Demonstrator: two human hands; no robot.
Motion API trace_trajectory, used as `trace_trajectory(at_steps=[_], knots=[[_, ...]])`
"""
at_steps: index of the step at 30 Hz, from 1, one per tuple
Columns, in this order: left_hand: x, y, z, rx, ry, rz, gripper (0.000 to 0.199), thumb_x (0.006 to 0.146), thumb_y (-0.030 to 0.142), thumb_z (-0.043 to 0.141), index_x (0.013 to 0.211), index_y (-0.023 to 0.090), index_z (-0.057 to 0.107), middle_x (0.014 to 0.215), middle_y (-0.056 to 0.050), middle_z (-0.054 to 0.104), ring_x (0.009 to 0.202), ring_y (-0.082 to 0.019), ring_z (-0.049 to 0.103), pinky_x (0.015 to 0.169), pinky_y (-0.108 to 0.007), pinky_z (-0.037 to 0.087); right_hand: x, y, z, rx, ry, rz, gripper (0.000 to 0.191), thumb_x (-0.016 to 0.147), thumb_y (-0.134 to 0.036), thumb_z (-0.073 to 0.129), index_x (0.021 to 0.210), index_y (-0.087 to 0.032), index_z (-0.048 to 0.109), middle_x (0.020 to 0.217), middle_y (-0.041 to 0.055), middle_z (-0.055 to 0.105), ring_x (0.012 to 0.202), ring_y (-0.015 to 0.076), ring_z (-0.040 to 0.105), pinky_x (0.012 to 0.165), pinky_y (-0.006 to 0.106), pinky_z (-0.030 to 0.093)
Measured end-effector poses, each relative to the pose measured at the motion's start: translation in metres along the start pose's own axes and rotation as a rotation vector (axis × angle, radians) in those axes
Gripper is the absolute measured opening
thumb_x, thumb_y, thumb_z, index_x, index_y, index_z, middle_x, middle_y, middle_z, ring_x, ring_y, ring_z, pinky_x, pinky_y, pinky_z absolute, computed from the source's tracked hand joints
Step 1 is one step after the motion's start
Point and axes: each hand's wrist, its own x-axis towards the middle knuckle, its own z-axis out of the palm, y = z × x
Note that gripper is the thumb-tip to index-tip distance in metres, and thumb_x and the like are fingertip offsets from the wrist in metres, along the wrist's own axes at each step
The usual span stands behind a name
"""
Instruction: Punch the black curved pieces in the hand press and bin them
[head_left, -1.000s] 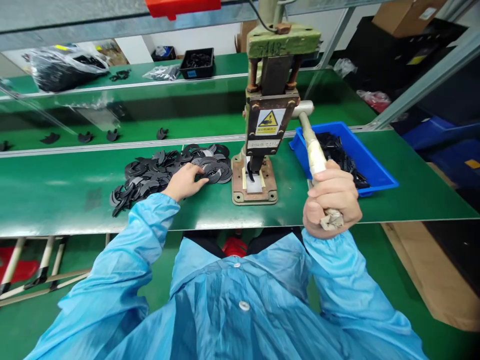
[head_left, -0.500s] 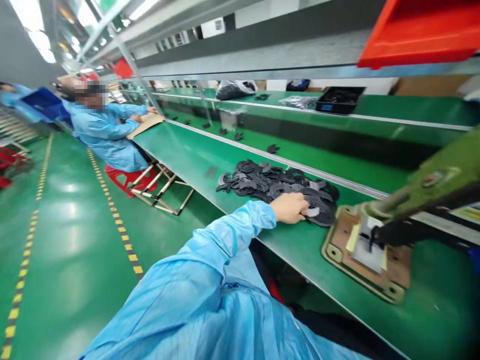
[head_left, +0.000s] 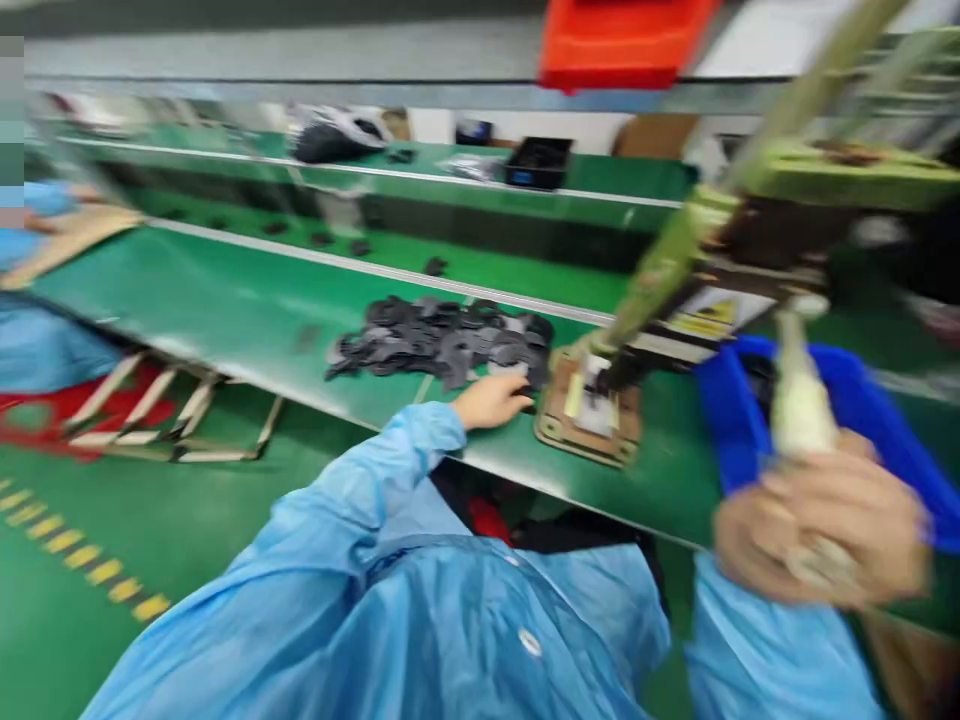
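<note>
My left hand (head_left: 493,400) is at the near right edge of a pile of dark curved flat pieces (head_left: 420,340), its fingers pinched on a small black piece (head_left: 530,397) that shows only in part. Just right of it stands the base of a hand lever press (head_left: 551,425), with a pale plate (head_left: 598,412) and a dark part on it. My right hand (head_left: 832,520) is wrapped round the press's cream lever handle (head_left: 799,390), somewhat blurred by motion.
A blue bin (head_left: 874,400) with dark contents stands behind my right hand. A red bin (head_left: 622,45) hangs above. Several dark pieces lie on the green strip behind the metal rail (head_left: 375,268). A black box (head_left: 538,163) sits on the shelf. A co-worker's sleeve (head_left: 45,198) shows at far left.
The view has swung right, bringing my right hand, the lever handle and the blue bin into sight. My left hand stays beside the pile, with a dark piece at its fingertips.
</note>
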Motion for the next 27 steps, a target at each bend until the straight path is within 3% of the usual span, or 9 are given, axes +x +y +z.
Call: trace_trajectory(at_steps=[2, 4, 7, 14, 20, 27], knots=[[0.008, -0.014, 0.011, -0.087, -0.009, -0.004, 0.018, 0.104, 0.036, 0.064, 0.092, 0.023, 0.065, 0.082, -0.004, 0.07, 0.075, -0.02, 0.067, 0.075, -0.035, 0.054, 0.009, -0.004, -0.05, -0.076, -0.12, -0.24, 0.03, 0.094, -0.05, 0.078, 0.08, -0.026, 0.068, 0.08, -0.0006, 0.073, 0.086, 0.0187, 0.074, 0.095, 0.048, 0.065], [0.021, -0.024, 0.018, -0.251, 0.011, -0.065, 0.025, 0.101, 0.043, 0.069, 0.091, 0.022, 0.062, 0.075, 0.001, 0.063, 0.067, -0.016, 0.06, 0.067, -0.03, 0.049, 0.008, -0.01, -0.07, -0.085, -0.242, -0.374, 0.042, 0.089, -0.052, 0.081, 0.067, -0.026, 0.057, 0.066, -0.0023, 0.063, 0.08, 0.0211, 0.073, 0.1, 0.056, 0.064], [0.036, -0.019, 0.022, -0.423, -0.016, -0.131, 0.031, 0.095, 0.049, 0.076, 0.096, 0.021, 0.063, 0.073, 0.003, 0.062, 0.066, -0.014, 0.058, 0.064, -0.026, 0.046, 0.002, -0.016, -0.065, -0.087, -0.254, -0.363, 0.034, 0.09, -0.048, 0.077, 0.073, -0.027, 0.056, 0.071, -0.0017, 0.064, 0.087, 0.0219, 0.072, 0.106, 0.059, 0.062], [0.066, 0.009, 0.033, -0.404, -0.062, -0.13, 0.029, 0.092, 0.044, 0.082, 0.088, 0.02, 0.066, 0.075, -0.001, 0.067, 0.071, -0.016, 0.063, 0.066, -0.026, 0.05, 0.0, -0.022, -0.061, -0.067, -0.308, -0.337, 0.026, 0.094, -0.038, 0.072, 0.078, -0.025, 0.055, 0.076, -0.0008, 0.063, 0.096, 0.0211, 0.071, 0.112, 0.06, 0.058], [0.087, 0.01, 0.042, -0.455, -0.1, -0.132, 0.03, 0.09, 0.044, 0.084, 0.086, 0.019, 0.068, 0.075, -0.002, 0.069, 0.069, -0.016, 0.064, 0.063, -0.026, 0.051, 0.0, -0.023, -0.062, -0.063, -0.319, -0.332, 0.026, 0.094, -0.038, 0.072, 0.079, -0.025, 0.055, 0.077, -0.0006, 0.062, 0.096, 0.0218, 0.071, 0.113, 0.061, 0.057], [0.095, 0.007, 0.042, -0.456, -0.152, -0.134, 0.024, 0.091, 0.038, 0.081, 0.087, 0.017, 0.07, 0.076, -0.001, 0.068, 0.064, -0.013, 0.059, 0.058, -0.023, 0.047, 0.001, -0.023, -0.059, -0.091, -0.286, -0.34, 0.03, 0.094, -0.041, 0.071, 0.076, -0.025, 0.053, 0.072, -0.0018, 0.059, 0.092, 0.0201, 0.071, 0.109, 0.061, 0.06]])
